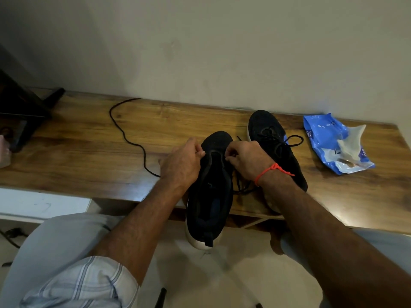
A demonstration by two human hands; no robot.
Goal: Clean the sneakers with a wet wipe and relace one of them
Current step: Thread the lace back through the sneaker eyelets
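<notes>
Two black knit sneakers: unlaced one (209,187) overhanging wooden table edge (89,190), left hand (181,163) and right hand (245,160) each pinching its black lace (124,132); laced one (274,147) beside.

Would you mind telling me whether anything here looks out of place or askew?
The unlaced black sneaker overhangs the wooden table edge, heel in the air, while its loose black lace trails across the tabletop.
</notes>
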